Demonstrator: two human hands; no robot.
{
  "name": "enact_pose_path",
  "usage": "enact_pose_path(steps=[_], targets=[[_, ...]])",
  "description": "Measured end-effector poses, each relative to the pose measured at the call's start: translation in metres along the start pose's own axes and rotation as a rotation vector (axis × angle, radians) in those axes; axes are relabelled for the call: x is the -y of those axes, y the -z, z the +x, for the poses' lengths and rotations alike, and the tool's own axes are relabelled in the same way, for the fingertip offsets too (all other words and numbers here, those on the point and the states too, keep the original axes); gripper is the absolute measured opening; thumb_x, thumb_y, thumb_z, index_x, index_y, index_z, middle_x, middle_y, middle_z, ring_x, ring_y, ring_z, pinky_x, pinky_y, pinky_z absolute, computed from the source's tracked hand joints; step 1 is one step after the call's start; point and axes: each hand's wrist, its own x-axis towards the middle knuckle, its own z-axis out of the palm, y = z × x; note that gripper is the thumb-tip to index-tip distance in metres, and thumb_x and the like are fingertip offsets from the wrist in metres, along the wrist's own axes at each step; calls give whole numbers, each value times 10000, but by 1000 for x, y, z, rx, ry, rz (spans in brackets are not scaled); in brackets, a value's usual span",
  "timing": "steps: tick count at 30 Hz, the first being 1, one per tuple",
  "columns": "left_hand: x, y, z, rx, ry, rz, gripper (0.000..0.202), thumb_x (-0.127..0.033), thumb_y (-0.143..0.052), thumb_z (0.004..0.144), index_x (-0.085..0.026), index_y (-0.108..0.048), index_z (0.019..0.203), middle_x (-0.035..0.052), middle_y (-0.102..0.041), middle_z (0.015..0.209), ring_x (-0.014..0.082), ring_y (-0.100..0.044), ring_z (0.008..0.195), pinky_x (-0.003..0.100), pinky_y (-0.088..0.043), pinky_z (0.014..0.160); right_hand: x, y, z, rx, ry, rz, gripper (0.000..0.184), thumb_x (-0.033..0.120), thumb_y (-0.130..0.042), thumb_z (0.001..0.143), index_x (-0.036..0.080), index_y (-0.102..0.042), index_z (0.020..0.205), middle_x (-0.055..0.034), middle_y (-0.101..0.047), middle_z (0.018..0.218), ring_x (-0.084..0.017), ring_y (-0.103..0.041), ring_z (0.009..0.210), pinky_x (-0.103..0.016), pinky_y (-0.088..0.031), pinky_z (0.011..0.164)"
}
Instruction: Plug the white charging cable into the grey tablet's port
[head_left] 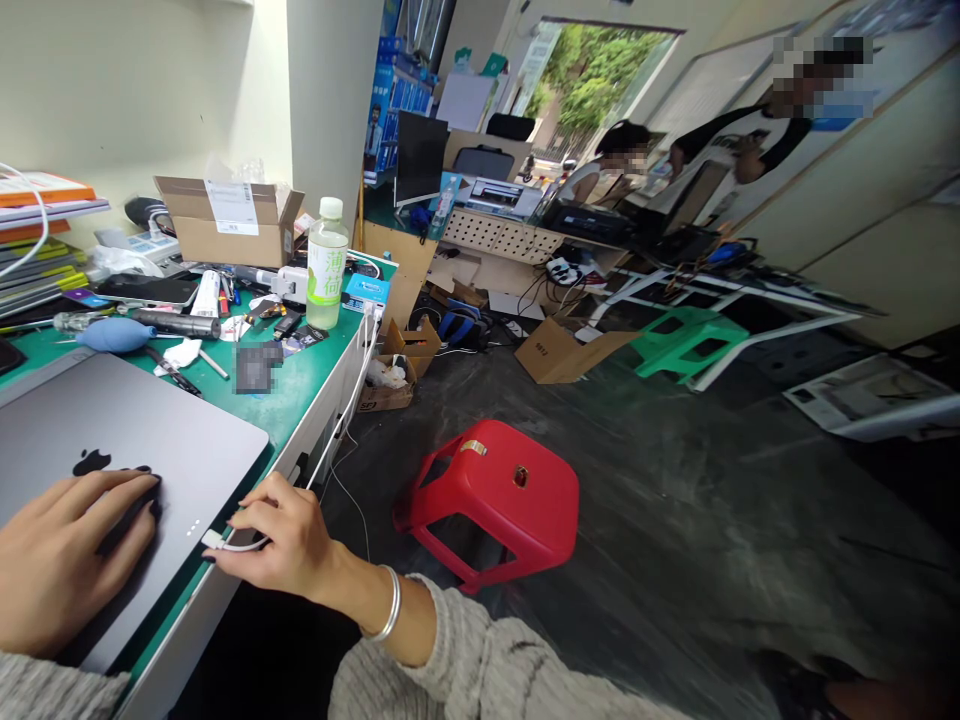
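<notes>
Head view: the right hand (289,535) pinches a white cable (240,546) between its fingers (251,510), the plug at the edge of a grey laptop (127,430) at lower left of the frame. The left hand (75,555) lies on the closed lid, fingers gently curved, gripping nothing. The laptop sits on the green bench (300,400), beside a bottle (327,265).

There is one left hand (67,560), one right hand (289,535), one silver bangle (390,603), one gray laptop (127,440), one white cable (240,545), one bottle (326,265), one red stool (495,495), one green stool (686,340), one person in a white top (581,182), and one person in a black and white shirt (739,150).
</notes>
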Motion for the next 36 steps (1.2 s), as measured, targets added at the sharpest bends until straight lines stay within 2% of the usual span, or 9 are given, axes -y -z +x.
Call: enact_pose_path(steps=[4, 9, 29, 36], targets=[[-1, 1, 1, -11, 14, -5, 369, -405, -440, 873, -171, -584, 1119, 100, -588, 1057, 260, -570, 874, 399, -426, 788, 0, 0, 0, -21, 12, 2, 346, 521, -680, 721, 175, -671, 705, -26, -613, 729, -71, -603, 637, -159, -501, 541], [3, -2, -1, -18, -8, -5, 365, -411, -448, 876, -184, -559, 1139, 95, -581, 1065, 250, -562, 866, 393, -427, 789, 0, 0, -1, 25, -13, -12, 364, 542, -670, 720, 179, -675, 706, -27, -616, 726, -72, -601, 639, -159, -500, 544], [-5, 2, 0, 3, 41, -10, 350, -401, -417, 893, -192, -531, 1151, 93, -565, 1081, 258, -557, 901, 418, -435, 804, 3, 2, 4, -105, 46, 25, 300, 463, -697, 721, 166, -665, 694, -18, -601, 716, -62, -591, 601, -150, -487, 519], [-4, 2, 2, -9, 32, 1, 341, -393, -417, 893, -193, -535, 1143, 89, -565, 1070, 251, -555, 884, 411, -441, 781, 0, 0, 1, -57, 26, 13, 314, 484, -682, 729, 171, -667, 712, -20, -601, 734, -63, -592, 630, -155, -492, 539]])
